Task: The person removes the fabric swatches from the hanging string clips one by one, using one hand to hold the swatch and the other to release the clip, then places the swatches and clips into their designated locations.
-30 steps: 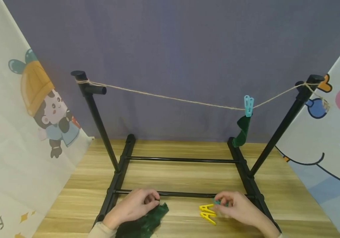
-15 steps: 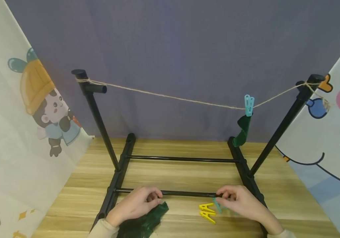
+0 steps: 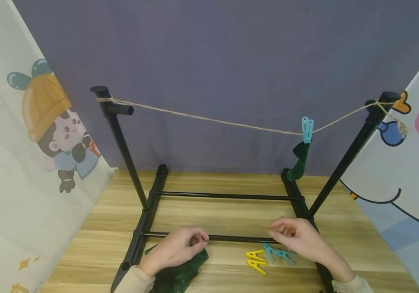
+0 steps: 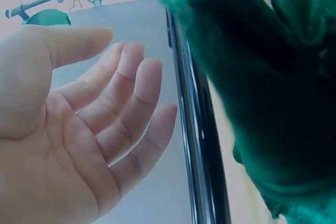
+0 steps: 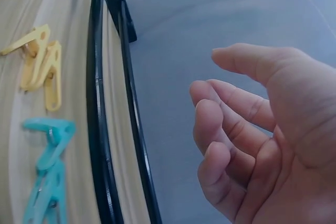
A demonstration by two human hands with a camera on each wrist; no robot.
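My left hand [image 3: 180,249] hovers over a crumpled dark green velvety cloth [image 3: 183,272]; in the left wrist view its fingers curve loosely around nothing, with the green cloth [image 4: 273,108] beside them. On the right, my right hand [image 3: 301,238] is raised above the table, its fingers relaxed and holding nothing in the right wrist view. Just left of it lie blue clothespins [image 3: 279,253], with yellow clothespins [image 3: 255,262] beside them. A light blue clothespin [image 3: 307,130] on the twine [image 3: 209,119] holds a strip of dark green cloth [image 3: 299,162], which hangs down.
A black pipe frame stands on the wood-grain table [image 3: 224,215]. Its left post [image 3: 125,156] and right post [image 3: 348,162] carry the twine, and a low front crossbar [image 3: 235,239] runs near both hands. A grey-purple backdrop [image 3: 209,61] rises behind.
My right hand let go of the blue clothespins and lifted up and to the right, leaving them on the table. My left hand shifted slightly right over the cloth.
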